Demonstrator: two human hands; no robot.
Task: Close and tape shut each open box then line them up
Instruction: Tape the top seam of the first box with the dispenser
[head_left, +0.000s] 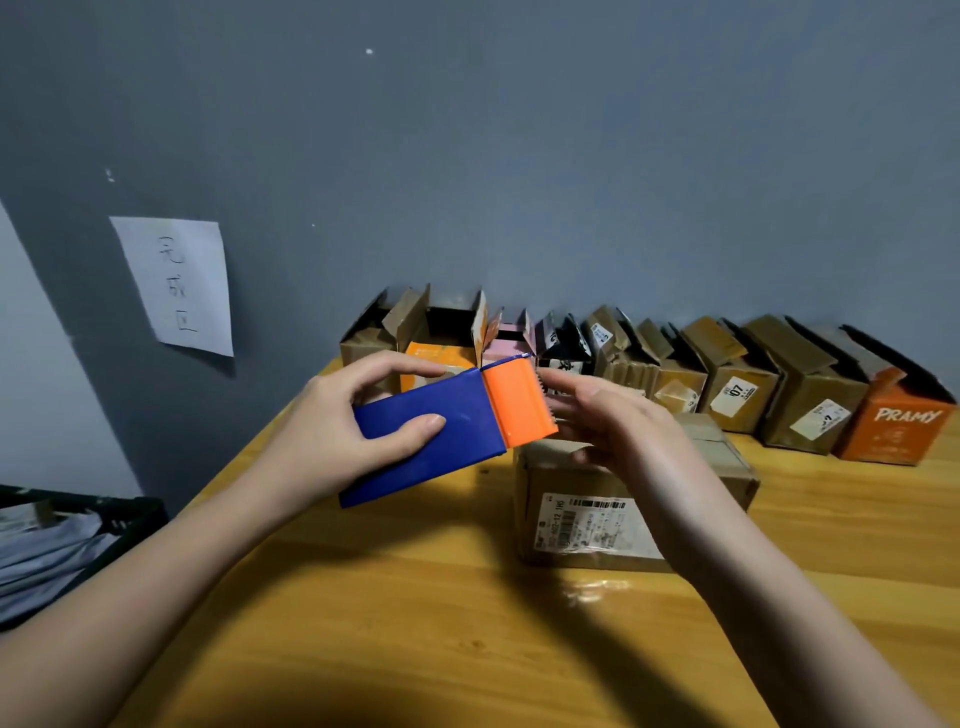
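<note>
Fingertips of the right hand were hidden behind the blue and orange plastic tape dispenser, so its grip could not be told. The dispenser was gripped by the left hand above the closed brown cardboard box on the yellow wooden bench. Open cartons were lined along the grey wall.

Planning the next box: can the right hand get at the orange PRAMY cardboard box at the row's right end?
Probably yes. The right hand holds no tool, and nothing stands in front of the orange PRAMY cardboard box.
</note>
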